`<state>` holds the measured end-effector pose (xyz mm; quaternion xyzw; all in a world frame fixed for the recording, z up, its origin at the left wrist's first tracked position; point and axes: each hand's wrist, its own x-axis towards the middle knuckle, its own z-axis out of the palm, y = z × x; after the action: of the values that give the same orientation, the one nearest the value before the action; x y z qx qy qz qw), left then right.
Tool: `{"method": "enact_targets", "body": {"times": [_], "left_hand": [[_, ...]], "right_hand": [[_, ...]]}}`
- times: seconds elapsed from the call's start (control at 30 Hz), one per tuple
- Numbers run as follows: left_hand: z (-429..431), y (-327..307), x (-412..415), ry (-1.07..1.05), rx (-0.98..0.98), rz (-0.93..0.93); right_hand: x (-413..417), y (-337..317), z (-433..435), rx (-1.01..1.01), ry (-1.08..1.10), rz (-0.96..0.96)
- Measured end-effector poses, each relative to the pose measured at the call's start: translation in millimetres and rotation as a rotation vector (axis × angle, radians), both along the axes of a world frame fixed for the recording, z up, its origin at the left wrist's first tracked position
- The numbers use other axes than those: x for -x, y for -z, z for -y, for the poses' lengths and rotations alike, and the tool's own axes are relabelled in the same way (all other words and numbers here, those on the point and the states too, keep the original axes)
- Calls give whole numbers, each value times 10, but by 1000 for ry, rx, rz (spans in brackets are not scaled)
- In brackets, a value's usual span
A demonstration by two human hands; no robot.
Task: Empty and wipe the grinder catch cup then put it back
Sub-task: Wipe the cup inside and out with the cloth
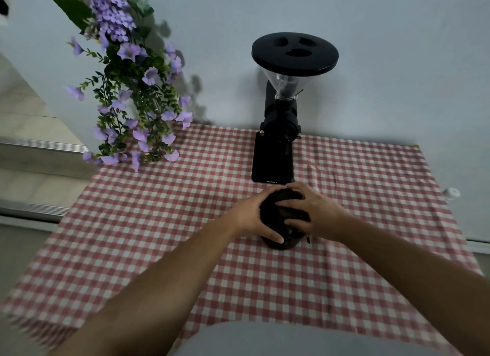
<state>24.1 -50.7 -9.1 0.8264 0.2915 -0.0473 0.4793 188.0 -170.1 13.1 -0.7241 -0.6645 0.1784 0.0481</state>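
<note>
Gripping from both sides, left hand [250, 217] and right hand [315, 213] clamp a dark catch cup [281, 243] on the red-and-white gingham cloth [159, 223], just in front of the black grinder [278, 143]. Cup round and dark; mostly hidden, so axis and facing unclear. Right fingers spread over something dark and crumpled on top. Grinder upright: clear funnel hopper, flat matte lid. Purple flowers [127, 85] at left.

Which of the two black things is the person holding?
The small round catch cup, gripped by both hands in front of the tall grinder, which stands untouched by the wall.
</note>
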Motion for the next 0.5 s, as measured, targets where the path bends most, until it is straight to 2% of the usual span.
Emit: {"method": "enact_targets", "body": {"times": [0.27, 0.4, 0.5], "left_hand": [[6, 97, 13, 3, -37, 27], [11, 65, 23, 3, -40, 27], [6, 47, 23, 28, -27, 36]], "right_hand": [[255, 232, 161, -227, 164, -171], [197, 119, 194, -165, 91, -197], [100, 28, 166, 2, -20, -126]]}}
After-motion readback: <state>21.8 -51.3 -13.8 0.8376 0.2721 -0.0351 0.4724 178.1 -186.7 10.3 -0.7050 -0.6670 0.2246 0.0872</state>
